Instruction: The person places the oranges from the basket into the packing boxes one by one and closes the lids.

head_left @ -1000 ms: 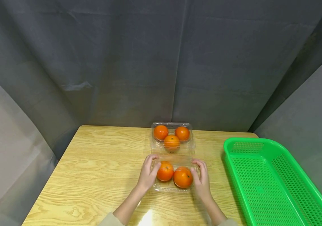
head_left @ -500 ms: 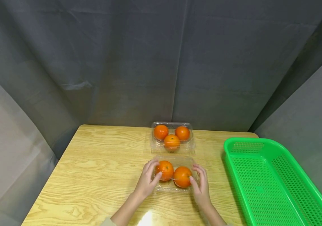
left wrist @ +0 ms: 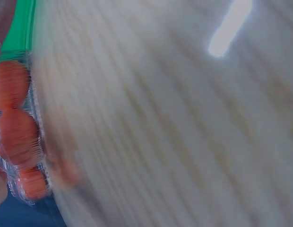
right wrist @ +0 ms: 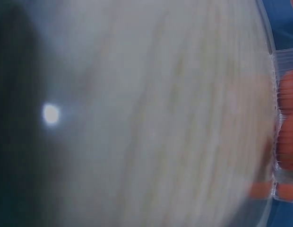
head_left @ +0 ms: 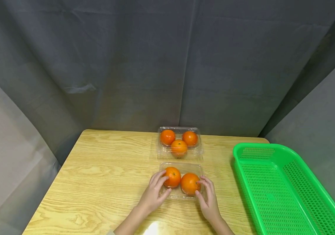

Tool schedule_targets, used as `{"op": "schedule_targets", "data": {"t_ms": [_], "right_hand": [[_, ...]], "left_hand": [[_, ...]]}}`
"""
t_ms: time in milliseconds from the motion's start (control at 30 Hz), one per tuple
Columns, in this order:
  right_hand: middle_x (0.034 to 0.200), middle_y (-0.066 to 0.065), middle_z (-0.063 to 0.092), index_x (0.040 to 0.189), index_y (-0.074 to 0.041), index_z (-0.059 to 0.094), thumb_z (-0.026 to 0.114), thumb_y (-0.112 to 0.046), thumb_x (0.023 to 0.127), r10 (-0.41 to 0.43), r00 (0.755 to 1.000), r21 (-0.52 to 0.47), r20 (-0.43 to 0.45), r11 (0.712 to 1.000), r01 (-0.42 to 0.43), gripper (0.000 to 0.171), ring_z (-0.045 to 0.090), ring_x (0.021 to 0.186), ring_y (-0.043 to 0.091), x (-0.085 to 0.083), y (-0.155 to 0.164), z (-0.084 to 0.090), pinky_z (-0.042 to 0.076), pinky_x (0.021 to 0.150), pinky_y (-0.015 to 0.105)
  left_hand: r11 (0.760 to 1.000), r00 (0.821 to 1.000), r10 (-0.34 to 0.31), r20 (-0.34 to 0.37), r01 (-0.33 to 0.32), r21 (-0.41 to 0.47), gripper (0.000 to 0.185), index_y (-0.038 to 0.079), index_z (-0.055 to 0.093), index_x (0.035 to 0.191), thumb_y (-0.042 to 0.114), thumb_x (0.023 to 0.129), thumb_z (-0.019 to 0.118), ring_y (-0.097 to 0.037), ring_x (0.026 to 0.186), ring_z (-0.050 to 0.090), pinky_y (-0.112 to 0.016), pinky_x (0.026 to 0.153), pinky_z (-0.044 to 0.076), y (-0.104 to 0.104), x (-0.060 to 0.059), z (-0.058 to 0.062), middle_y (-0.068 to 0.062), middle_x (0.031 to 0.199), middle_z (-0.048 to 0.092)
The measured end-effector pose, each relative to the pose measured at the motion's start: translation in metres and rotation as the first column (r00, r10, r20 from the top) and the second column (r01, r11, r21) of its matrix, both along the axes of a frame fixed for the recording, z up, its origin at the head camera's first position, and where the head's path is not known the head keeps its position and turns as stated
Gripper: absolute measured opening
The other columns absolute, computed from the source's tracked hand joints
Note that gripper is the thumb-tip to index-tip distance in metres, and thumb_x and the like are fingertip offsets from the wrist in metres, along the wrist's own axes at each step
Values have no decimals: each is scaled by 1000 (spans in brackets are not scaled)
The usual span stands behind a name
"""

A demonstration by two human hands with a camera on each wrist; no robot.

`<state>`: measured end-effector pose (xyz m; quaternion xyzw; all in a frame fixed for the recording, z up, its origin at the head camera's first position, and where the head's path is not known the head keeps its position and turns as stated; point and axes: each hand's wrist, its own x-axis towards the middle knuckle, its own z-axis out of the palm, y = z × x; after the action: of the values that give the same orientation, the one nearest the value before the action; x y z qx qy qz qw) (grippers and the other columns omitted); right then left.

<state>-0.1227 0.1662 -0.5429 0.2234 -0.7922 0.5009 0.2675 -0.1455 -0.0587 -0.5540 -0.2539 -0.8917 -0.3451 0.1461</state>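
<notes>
Two oranges, a left one (head_left: pixel 172 177) and a right one (head_left: pixel 190 183), sit inside a clear plastic clamshell box (head_left: pixel 182 197) near the table's front. Its lid appears folded down over them, though the clear plastic makes this hard to tell. My left hand (head_left: pixel 152 195) rests at the box's left side, fingers over the edge, thumb at the near left corner. At the right side, my right hand (head_left: pixel 209 199) touches the box with fingers and thumb spread. Oranges (left wrist: pixel 16 135) in clear plastic show blurred in the left wrist view. The right wrist view has oranges (right wrist: pixel 289 142) at its edge.
Behind stands a second clear clamshell box (head_left: pixel 179 129) with three oranges (head_left: pixel 179 148), at the table's back edge. A green plastic basket (head_left: pixel 270 195) occupies the right side. Wooden table (head_left: pixel 96 182) surface extends left; grey curtains (head_left: pixel 138 65) surround it.
The front box's lid edge has come down toward the oranges. Both hands have slid slightly nearer me along the box's sides, their thumbs shifting to its near corners.
</notes>
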Motion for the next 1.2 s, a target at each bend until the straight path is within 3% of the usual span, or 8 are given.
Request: {"op": "schedule_targets", "data": {"t_ms": [233,433,533,700,800,900,1067,1200], "right_hand": [[117,28,40,103,15,49,57,21,72,5,1000,15,20,1000,-5,33,34,120,35,3,1,-5,22,104,15],[117,27,41,103,13,50,60,19,71,-11,999,18,35,1000,10,34,36,118,37,4,2,-7,21,104,15],[120,25,41,104,12,50,59,19,73,5,999,4,54,1000,-5,33,35,121,31,1,6,-14,20,104,14],[127,14,40,109,16,45,40,29,70,129,986,-162,102,980,-111,42,33,127,15,-6,16,-30,20,104,14],[130,11,42,111,21,40,32,31,63,201,976,-263,84,949,-173,49,34,127,14,-9,20,-34,21,104,15],[132,11,42,112,23,36,31,32,63,237,970,-296,57,932,-210,50,34,128,13,-9,21,-35,21,104,15],[132,13,40,116,23,32,30,33,63,268,960,-336,75,913,-229,54,33,128,12,-7,21,-31,21,104,15],[131,24,32,124,17,28,35,29,67,208,950,-366,232,924,-113,58,31,126,14,-3,21,-25,21,103,13]], "left_hand": [[1000,999,-15,-36,15,-24,44,7,52,123,32,87,56,-30,127,34,-45,94,41,-1,1,-7,-12,137,39],[1000,999,-18,-33,18,-18,43,9,53,123,32,87,57,-28,127,35,-44,95,40,-2,1,-9,-10,137,40],[1000,999,-29,-16,29,6,39,8,53,122,25,87,56,-29,128,34,-46,95,40,-3,1,-9,-11,137,39],[993,996,-51,69,43,112,39,7,54,120,2,81,48,-29,129,32,-48,98,35,-4,1,-9,-11,138,38],[986,993,-59,104,42,160,44,7,54,119,-4,77,45,-28,130,32,-48,100,32,-5,1,-9,-10,138,38],[979,991,-69,112,46,197,46,6,54,118,-7,75,46,-30,129,32,-49,101,31,-6,1,-9,-11,138,39],[949,976,-87,202,19,315,51,3,48,122,-12,72,45,-36,130,28,-54,101,27,-5,3,-8,-14,140,32],[894,937,-95,337,-69,443,57,-1,38,128,-13,73,47,-42,130,23,-60,100,23,-4,5,-7,-18,143,23]]}}
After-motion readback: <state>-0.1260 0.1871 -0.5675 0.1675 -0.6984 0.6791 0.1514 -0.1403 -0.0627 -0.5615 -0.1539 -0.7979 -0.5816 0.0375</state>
